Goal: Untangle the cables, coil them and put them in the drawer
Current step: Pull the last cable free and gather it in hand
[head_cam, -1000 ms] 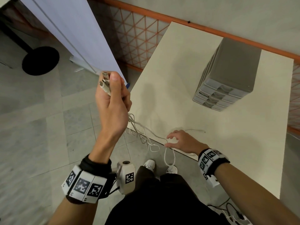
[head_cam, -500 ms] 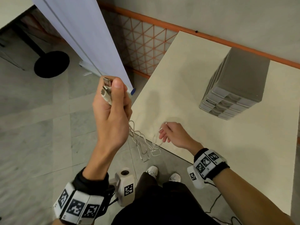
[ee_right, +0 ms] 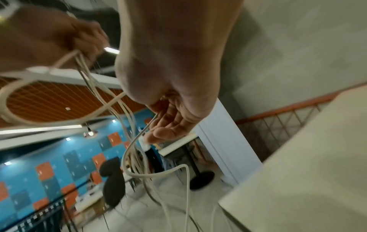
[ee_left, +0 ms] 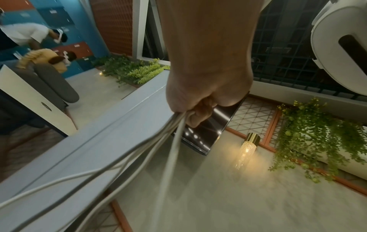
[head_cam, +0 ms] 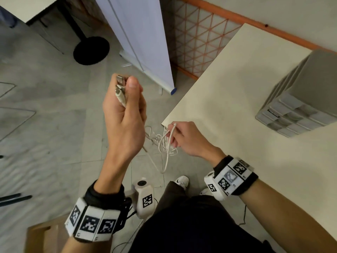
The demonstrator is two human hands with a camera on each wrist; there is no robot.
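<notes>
The left hand (head_cam: 125, 114) was raised and clenched around the plug ends of the cables (head_cam: 164, 143), which hung down and rightward from it into a tangle off the surface (head_cam: 228, 99) corner. The right hand (head_cam: 184, 137), lower and right at the tangle, pinched one loop; the closed drawer unit (head_cam: 300, 105) stood well apart to its right.

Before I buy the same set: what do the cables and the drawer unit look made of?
Cables: off-white, smooth jacket, likely soft plastic or rubber, since they bend in loose loops; plug tips glint like metal. Drawer unit: grey, matte, moulded-looking fronts, probably plastic.
</notes>
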